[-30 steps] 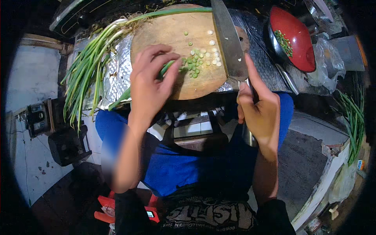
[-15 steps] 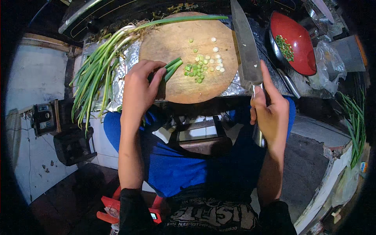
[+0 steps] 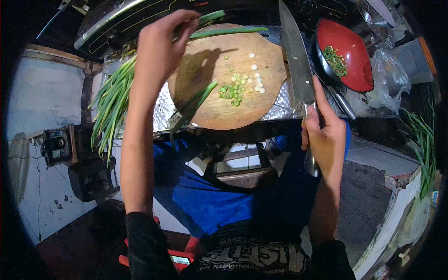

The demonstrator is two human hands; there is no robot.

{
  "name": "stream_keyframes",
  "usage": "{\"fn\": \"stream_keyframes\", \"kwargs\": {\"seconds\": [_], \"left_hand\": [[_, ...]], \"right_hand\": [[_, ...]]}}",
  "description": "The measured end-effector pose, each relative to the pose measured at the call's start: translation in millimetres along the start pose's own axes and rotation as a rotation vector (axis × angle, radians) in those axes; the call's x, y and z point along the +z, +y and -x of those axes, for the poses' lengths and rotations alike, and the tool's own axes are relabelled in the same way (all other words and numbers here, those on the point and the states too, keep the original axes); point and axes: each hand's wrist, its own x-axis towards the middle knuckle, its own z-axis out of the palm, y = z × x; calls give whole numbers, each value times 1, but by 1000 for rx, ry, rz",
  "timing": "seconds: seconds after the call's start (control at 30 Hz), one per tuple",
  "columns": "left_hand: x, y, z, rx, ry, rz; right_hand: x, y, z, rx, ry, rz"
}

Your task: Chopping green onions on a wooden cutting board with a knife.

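head view: large pale lettering spreads across the front of the black shirt (image 3: 261, 259), upside down from here. small red and pale writing sits on the dark stove panel (image 3: 140, 28) at the top edge. a red object (image 3: 179, 266) low down shows a pale display, too small to read.

around these, the red bowl (image 3: 357, 65) stands right of the board (image 3: 210, 114), chopped greens (image 3: 335, 61) in it, a clear bag (image 3: 388, 86) beside it. foil (image 3: 162, 108) shows under the board's left side. more green stalks (image 3: 423, 149) hang at the far right.

the left arm blocks part of the scallion bunch (image 3: 112, 100) and the board's left edge. the left hand (image 3: 163, 37) is raised at the board's upper left, fingers curled; a green stalk (image 3: 213, 17) shows past its fingertips, though i cannot tell if it is gripped. the right hand (image 3: 325, 135) is wrapped round the knife (image 3: 297, 60), index finger along the blade, beside the board. cut rounds (image 3: 236, 91) lie mid-board; a cut scallion (image 3: 204, 94) hangs over its lower left edge.
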Motion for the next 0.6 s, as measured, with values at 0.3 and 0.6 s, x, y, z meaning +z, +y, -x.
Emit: {"fn": "stream_keyframes", "kwargs": {"seconds": [0.3,0.6], "left_hand": [[11,31,60,1,-72,-15],[16,32,118,-128,-98,-43]], "right_hand": [[-10,12,8,-178,18,142],[15,-9,46,-453,-208,197]]}}
